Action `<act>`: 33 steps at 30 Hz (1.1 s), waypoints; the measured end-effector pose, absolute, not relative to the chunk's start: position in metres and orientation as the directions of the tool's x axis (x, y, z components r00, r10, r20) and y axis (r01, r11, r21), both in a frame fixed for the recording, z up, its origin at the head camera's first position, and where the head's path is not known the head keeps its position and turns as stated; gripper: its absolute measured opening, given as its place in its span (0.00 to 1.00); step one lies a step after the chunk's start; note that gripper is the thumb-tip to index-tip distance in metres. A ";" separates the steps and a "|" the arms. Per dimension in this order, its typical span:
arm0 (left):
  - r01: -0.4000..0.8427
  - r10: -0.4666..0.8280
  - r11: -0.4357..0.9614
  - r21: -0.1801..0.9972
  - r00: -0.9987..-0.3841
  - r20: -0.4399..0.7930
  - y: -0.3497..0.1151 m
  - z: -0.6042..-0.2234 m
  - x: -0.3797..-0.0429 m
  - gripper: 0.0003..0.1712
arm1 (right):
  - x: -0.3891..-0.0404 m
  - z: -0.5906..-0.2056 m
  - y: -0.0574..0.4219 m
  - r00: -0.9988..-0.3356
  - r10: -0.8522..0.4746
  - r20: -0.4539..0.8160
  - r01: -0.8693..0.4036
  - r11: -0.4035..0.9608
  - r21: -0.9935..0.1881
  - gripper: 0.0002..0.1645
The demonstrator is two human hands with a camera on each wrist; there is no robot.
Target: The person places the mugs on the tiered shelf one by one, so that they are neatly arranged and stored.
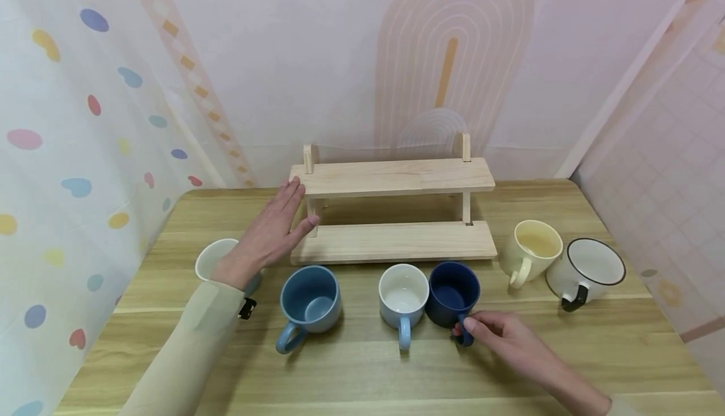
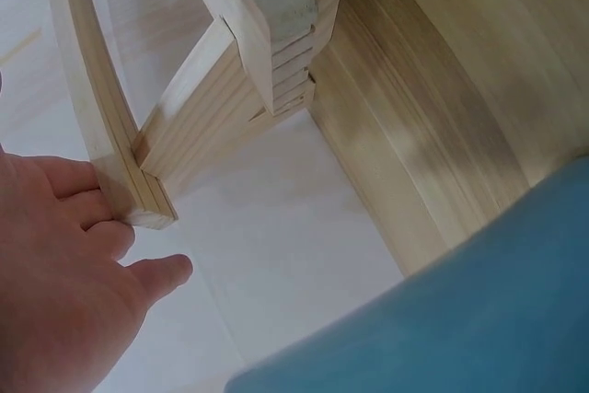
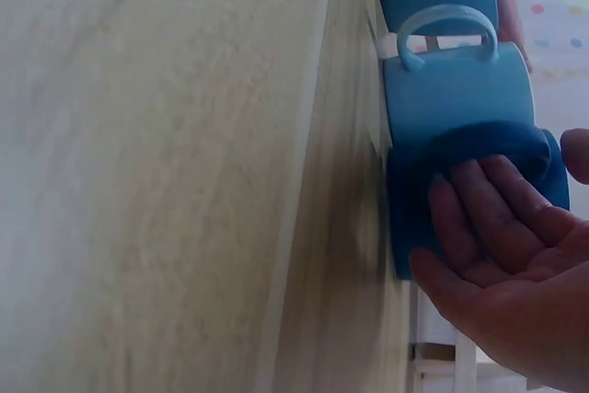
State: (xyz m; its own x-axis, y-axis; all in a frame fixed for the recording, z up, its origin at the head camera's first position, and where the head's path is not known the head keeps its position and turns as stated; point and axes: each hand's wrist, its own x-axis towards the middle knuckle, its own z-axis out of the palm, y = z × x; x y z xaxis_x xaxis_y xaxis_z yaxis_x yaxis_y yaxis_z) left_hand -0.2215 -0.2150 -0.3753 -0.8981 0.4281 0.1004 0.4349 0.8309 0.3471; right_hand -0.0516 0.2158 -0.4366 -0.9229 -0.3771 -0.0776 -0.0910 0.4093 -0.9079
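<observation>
My left hand (image 1: 266,233) reaches to the left end of the two-tier wooden shelf (image 1: 391,178), fingers extended against the upper board. In the left wrist view, fingertips of the left hand (image 2: 69,264) touch that board's end, thumb apart. My right hand (image 1: 512,343) holds the handle of a dark blue mug (image 1: 450,299) standing on the table. Seen from the right wrist, fingers of the right hand (image 3: 515,255) pass through the handle. Touching or nearly touching that mug on its left is a light blue mug with white inside (image 1: 403,299).
A medium blue mug (image 1: 310,299) stands left of centre. Behind my left forearm, a white-lined mug (image 1: 212,255) is partly hidden. On the right stand a pale yellow mug (image 1: 535,249) and a white mug with black rim (image 1: 589,271). Curtains border the wooden table (image 1: 351,378).
</observation>
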 end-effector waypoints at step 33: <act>0.446 0.432 0.817 0.365 -0.893 0.124 -0.216 -0.376 -0.221 0.50 | -0.045 -0.434 0.208 -0.989 -0.145 -0.005 -0.045 0.335 -0.941 0.19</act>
State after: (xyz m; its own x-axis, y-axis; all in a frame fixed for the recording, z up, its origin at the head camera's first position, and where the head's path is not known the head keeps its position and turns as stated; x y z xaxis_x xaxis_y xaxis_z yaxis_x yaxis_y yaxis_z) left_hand -0.2212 -0.2161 -0.3762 -0.8932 0.4323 0.1238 0.4461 0.8171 0.3651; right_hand -0.0453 0.2078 -0.4345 -0.9894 -0.1454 -0.0049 -0.0445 0.3345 -0.9413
